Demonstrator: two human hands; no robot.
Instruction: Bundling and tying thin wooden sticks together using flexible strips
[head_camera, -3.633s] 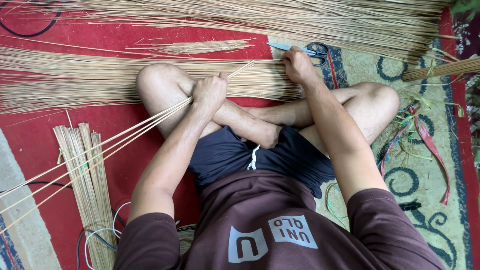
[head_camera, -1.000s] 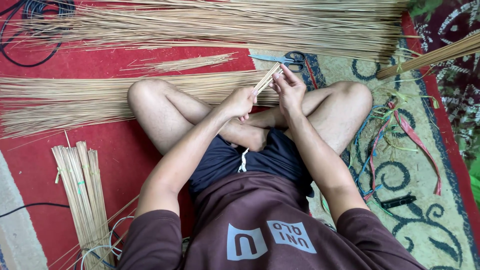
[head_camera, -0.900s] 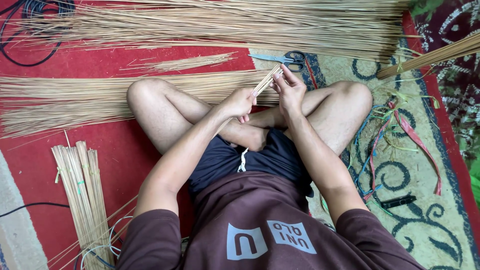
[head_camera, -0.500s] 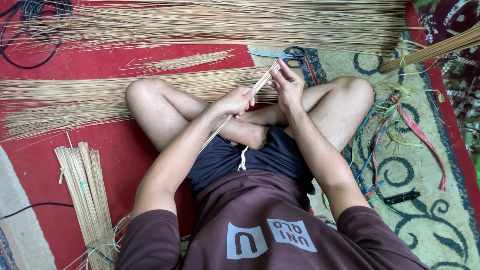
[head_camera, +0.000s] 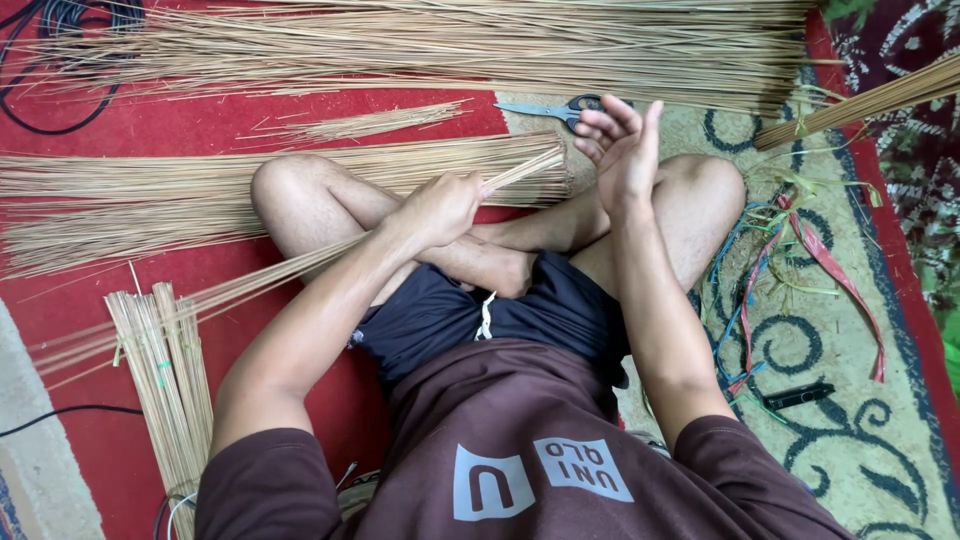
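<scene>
Nearest the camera, the person is sitting cross-legged on the red mat (head_camera: 420, 110), w/ a tied bundle of flat strips (head_camera: 165, 385) lying by the left knee. The left hand (head_camera: 440, 208) is closing its grip around a thin bunch of sticks (head_camera: 290, 272) — fingers pressed together on it, fist over the left shin. The bunch is running from the fist down-left across the thigh and fanning out toward the mat edge; its short ends are poking up-right past the knuckles, touching the stick pile (head_camera: 300, 175) lying just beyond the knees.

The right hand (head_camera: 625, 150) is hovering open above the right knee, fingers spread, holding nothing, apart from the bunch tips.

Risk, as I judge it: the bunch is being held at one end only, so the long free part could splay or slip out of the fist, esp. if the grip loosens. Loose ends could also tangle w/ the pile behind.

Farther off, scissors (head_camera: 550, 107) are lying just beyond the right hand, and the big heap of sticks (head_camera: 450, 45) is stretching across the far edge — coloured ribbons (head_camera: 800, 260) trailing at right.
</scene>
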